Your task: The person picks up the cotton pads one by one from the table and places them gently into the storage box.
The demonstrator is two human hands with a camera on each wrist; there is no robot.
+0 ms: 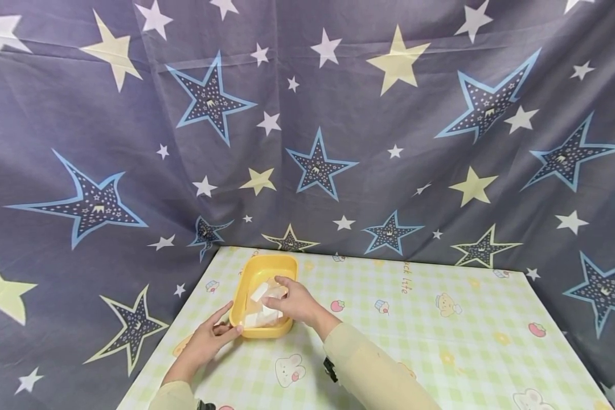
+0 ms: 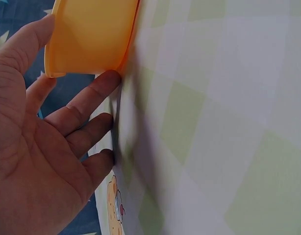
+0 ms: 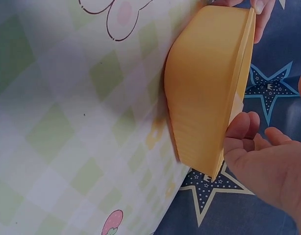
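A yellow plastic basin (image 1: 238,296) with a raised rim stands on the table. Several small white block-like pieces (image 1: 259,291) lie heaped in it, some with pale see-through or beige parts. At the basin's near left corner my left hand (image 1: 208,337) holds the rim, thumb and fingers spread around the corner, as the left wrist view also shows (image 2: 52,132). My right hand (image 1: 298,302) reaches over the right wall, fingers down among the pieces. In the right wrist view its fingers (image 3: 241,128) bend behind the rim; whether they grip a piece is hidden.
The table's cover (image 1: 379,347) has green checks with printed cartoons, and it extends to the right of the basin. A dark curtain (image 1: 307,102) with stars hangs behind the table and along its sides.
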